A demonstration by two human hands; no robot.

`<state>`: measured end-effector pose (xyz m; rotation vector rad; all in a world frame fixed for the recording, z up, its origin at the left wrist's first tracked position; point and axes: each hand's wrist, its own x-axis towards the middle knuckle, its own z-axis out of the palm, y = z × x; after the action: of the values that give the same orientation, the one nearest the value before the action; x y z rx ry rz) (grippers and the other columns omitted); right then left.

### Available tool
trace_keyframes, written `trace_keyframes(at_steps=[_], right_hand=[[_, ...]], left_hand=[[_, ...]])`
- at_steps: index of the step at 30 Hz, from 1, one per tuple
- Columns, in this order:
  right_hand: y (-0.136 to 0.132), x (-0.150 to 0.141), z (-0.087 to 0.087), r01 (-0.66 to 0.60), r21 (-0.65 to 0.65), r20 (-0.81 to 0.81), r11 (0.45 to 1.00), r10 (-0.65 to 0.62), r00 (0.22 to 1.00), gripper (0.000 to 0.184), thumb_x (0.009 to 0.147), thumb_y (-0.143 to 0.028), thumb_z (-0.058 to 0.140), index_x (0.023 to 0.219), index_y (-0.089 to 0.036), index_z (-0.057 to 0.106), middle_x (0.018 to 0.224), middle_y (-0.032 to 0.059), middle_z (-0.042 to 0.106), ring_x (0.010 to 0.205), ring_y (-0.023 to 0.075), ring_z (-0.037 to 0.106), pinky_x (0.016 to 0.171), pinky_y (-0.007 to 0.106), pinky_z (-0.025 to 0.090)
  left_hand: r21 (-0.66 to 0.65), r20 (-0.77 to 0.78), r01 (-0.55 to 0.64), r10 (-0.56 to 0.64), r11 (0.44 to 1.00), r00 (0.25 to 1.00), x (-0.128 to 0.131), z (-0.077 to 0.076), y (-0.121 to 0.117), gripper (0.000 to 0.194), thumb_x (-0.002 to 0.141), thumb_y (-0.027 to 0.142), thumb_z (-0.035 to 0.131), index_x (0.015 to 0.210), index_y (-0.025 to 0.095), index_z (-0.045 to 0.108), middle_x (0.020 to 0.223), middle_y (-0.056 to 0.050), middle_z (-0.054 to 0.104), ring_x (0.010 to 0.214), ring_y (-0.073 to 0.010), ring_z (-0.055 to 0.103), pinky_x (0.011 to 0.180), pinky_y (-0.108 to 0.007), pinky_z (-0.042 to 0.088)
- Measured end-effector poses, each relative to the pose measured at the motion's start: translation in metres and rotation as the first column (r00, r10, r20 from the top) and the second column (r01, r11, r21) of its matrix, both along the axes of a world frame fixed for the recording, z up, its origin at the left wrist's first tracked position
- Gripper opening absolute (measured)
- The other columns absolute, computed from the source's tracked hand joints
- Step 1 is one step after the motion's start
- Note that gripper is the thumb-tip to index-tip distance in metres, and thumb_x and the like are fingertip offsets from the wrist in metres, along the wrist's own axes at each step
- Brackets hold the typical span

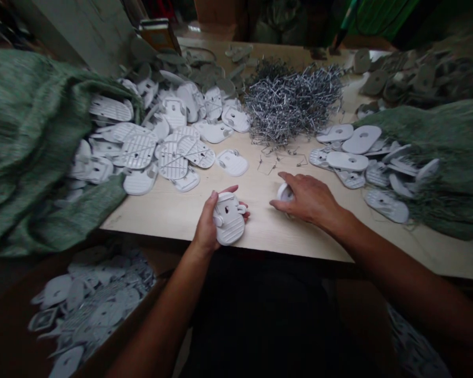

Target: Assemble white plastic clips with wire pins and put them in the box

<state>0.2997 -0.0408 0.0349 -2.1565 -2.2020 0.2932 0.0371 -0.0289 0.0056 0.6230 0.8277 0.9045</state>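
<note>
My left hand (206, 224) is closed around a white ribbed plastic plate (230, 229), rounded at the end, with a small hole and raised lugs. It is held just above the table's front edge. To the right, my right hand (310, 197) pinches a white rounded plastic piece (286, 193) between thumb and fingers, close over the tabletop; the fingers cover part of it. Beyond my right hand lie a few loose wire springs (275, 164). A single white plate (232, 163) rests on the wood past my left hand.
White plates (173, 157) are heaped at left by a green woven sack (27, 142). A tangled pile of metal springs (291, 102) stands mid-table. Smooth oval plates (349, 160) spill from another green sack (449, 163) at right. Below left, a box holds more white parts (102, 310).
</note>
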Motion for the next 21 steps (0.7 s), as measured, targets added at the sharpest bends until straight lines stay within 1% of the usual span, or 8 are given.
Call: trace_keyframes(at_steps=[3, 6, 8, 12, 13, 15, 18, 21], right_hand=[[-0.006, -0.012, -0.029, 0.015, 0.107, -0.072, 0.994, -0.008, 0.997, 0.094, 0.085, -0.068, 0.079, 0.161, -0.018, 0.052, 0.133, 0.0218, 0.07, 0.12, 0.0444, 0.063, 0.104, 0.058, 0.052], [-0.018, -0.004, -0.043, 0.016, 0.125, -0.106, 0.992, -0.003, 0.994, 0.096, 0.081, -0.069, 0.083, 0.159, -0.02, 0.053, 0.139, 0.0214, 0.067, 0.124, 0.0471, 0.06, 0.107, 0.062, 0.049], [-0.024, 0.005, -0.045, -0.006, 0.086, -0.142, 0.996, 0.019, 0.99, 0.097, 0.082, -0.063, 0.084, 0.162, -0.02, 0.05, 0.145, 0.0209, 0.063, 0.128, 0.0473, 0.059, 0.11, 0.062, 0.048], [-0.026, 0.014, -0.04, -0.039, 0.012, -0.207, 0.999, 0.04, 0.978, 0.085, 0.086, -0.048, 0.081, 0.161, -0.021, 0.052, 0.149, 0.0179, 0.062, 0.13, 0.0432, 0.061, 0.113, 0.057, 0.049], [-0.025, 0.015, -0.039, -0.031, 0.003, -0.212, 1.0, 0.031, 0.977, 0.085, 0.086, -0.048, 0.081, 0.161, -0.022, 0.052, 0.149, 0.0174, 0.062, 0.131, 0.0428, 0.061, 0.113, 0.057, 0.049], [-0.022, 0.014, -0.037, -0.01, -0.012, -0.215, 1.0, 0.007, 0.977, 0.096, 0.082, -0.053, 0.084, 0.165, -0.021, 0.048, 0.152, 0.0179, 0.061, 0.133, 0.0434, 0.061, 0.114, 0.056, 0.049], [-0.017, 0.015, -0.037, -0.027, -0.014, -0.223, 1.0, 0.023, 0.975, 0.109, 0.077, -0.056, 0.088, 0.169, -0.019, 0.042, 0.156, 0.0185, 0.058, 0.138, 0.0433, 0.059, 0.117, 0.056, 0.048], [-0.014, 0.016, -0.038, -0.08, -0.033, -0.222, 0.996, 0.07, 0.972, 0.102, 0.079, -0.051, 0.087, 0.166, -0.02, 0.046, 0.155, 0.0168, 0.061, 0.136, 0.0419, 0.061, 0.116, 0.055, 0.048]], left_hand=[[-0.016, 0.014, -0.026, 0.026, 1.0, 1.0, -0.007, -0.001, 0.0, 0.078, 0.093, 0.073, 0.061, 0.144, 0.015, 0.06, 0.095, -0.012, 0.079, 0.082, -0.0279, 0.079, 0.079, -0.043, 0.065], [-0.019, 0.007, -0.068, 0.068, 0.998, 0.998, -0.014, -0.002, -0.001, 0.075, 0.093, 0.073, 0.06, 0.141, 0.015, 0.062, 0.095, -0.012, 0.079, 0.081, -0.027, 0.079, 0.078, -0.042, 0.065], [-0.014, 0.003, -0.084, 0.085, 0.996, 0.996, -0.015, -0.003, -0.001, 0.074, 0.094, 0.074, 0.058, 0.139, 0.015, 0.063, 0.095, -0.012, 0.079, 0.081, -0.0272, 0.079, 0.076, -0.042, 0.065], [-0.013, 0.007, -0.067, 0.067, 0.998, 0.998, -0.006, -0.005, 0.0, 0.074, 0.093, 0.075, 0.058, 0.136, 0.015, 0.064, 0.094, -0.012, 0.079, 0.081, -0.0276, 0.079, 0.076, -0.042, 0.065], [-0.011, 0.008, -0.057, 0.057, 0.998, 0.998, -0.004, -0.006, 0.001, 0.074, 0.094, 0.075, 0.058, 0.136, 0.014, 0.064, 0.094, -0.012, 0.079, 0.081, -0.0277, 0.079, 0.077, -0.043, 0.065], [-0.005, 0.006, -0.039, 0.039, 0.999, 0.999, 0.0, -0.006, 0.002, 0.074, 0.094, 0.075, 0.057, 0.136, 0.014, 0.063, 0.095, -0.013, 0.079, 0.081, -0.0279, 0.079, 0.078, -0.044, 0.065], [-0.004, -0.007, -0.032, 0.032, 0.999, 0.999, 0.002, -0.005, 0.004, 0.075, 0.094, 0.075, 0.057, 0.136, 0.014, 0.063, 0.096, -0.014, 0.08, 0.081, -0.0284, 0.079, 0.078, -0.044, 0.065], [-0.009, -0.03, -0.051, 0.051, 0.999, 0.998, 0.002, -0.005, 0.005, 0.074, 0.094, 0.075, 0.058, 0.135, 0.014, 0.064, 0.096, -0.014, 0.08, 0.08, -0.0287, 0.079, 0.078, -0.045, 0.065]])
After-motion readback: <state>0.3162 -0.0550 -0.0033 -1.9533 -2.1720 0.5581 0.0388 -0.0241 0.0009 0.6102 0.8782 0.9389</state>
